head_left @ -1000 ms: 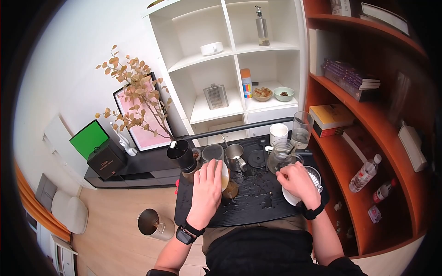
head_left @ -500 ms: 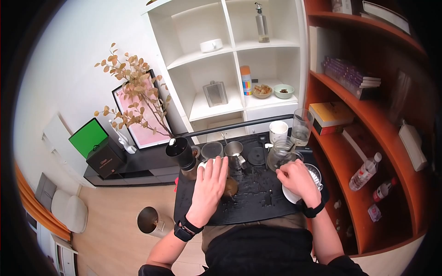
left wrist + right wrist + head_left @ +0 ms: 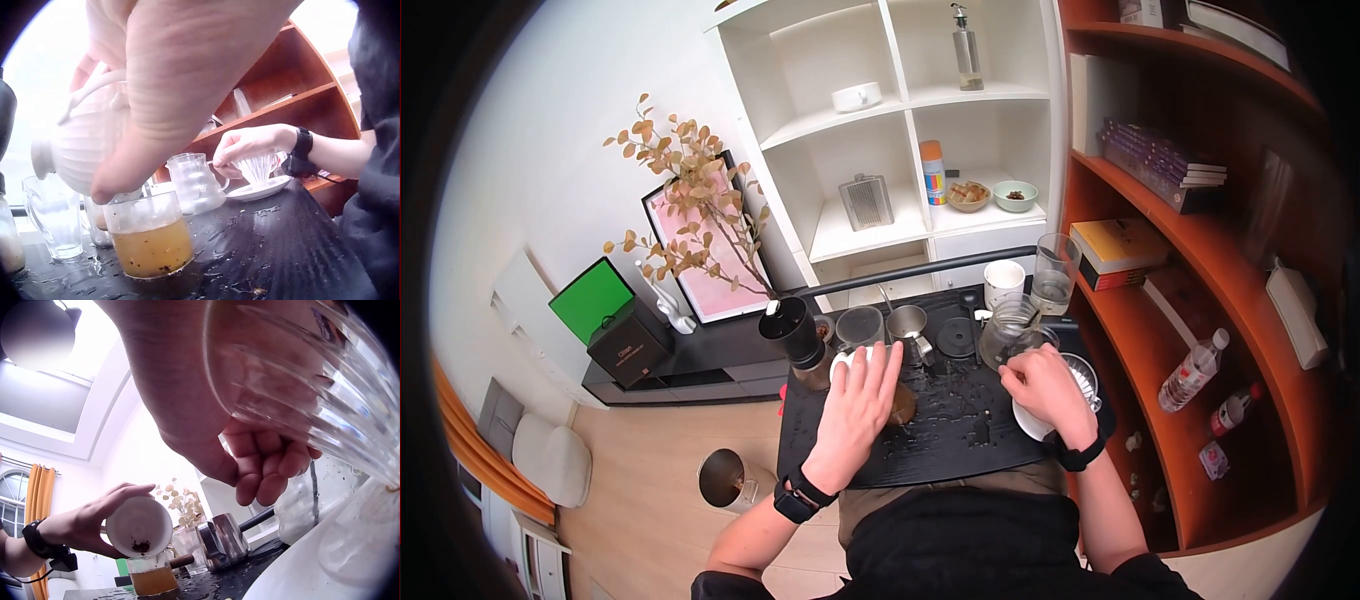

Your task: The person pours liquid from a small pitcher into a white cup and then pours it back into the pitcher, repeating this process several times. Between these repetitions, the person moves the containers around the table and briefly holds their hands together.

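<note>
A low clear glass cup of amber liquid (image 3: 153, 250) stands upright on the wet black table (image 3: 287, 250), dark specks in the liquid. Directly above it, the left hand (image 3: 857, 410) holds a white ribbed ceramic cup (image 3: 81, 147) tipped far onto its side, thumb against one flank and the fingers spread around the other; a small clump of dark leaf-like bits (image 3: 140, 546) clings inside. Whether the ceramic rim touches the glass cup, I cannot tell. Right of the glass cup, the right hand (image 3: 1050, 395) has loosely curled fingers with nothing visible in them, close to the handle of a clear glass pitcher (image 3: 195, 194) and a clear fluted glass cone (image 3: 257, 167) on a white saucer (image 3: 262, 189). The likeliest trouble is at the glass cup: if the clump lets go all at once, it could drop in and splash the amber liquid. A moist ceramic wall might slip under the thumb, and a dip of the left hand could knock the glass cup, which might slide on the wet surface. To its right, a careless lift of the right hand could catch the pitcher's handle or topple the cone.
</note>
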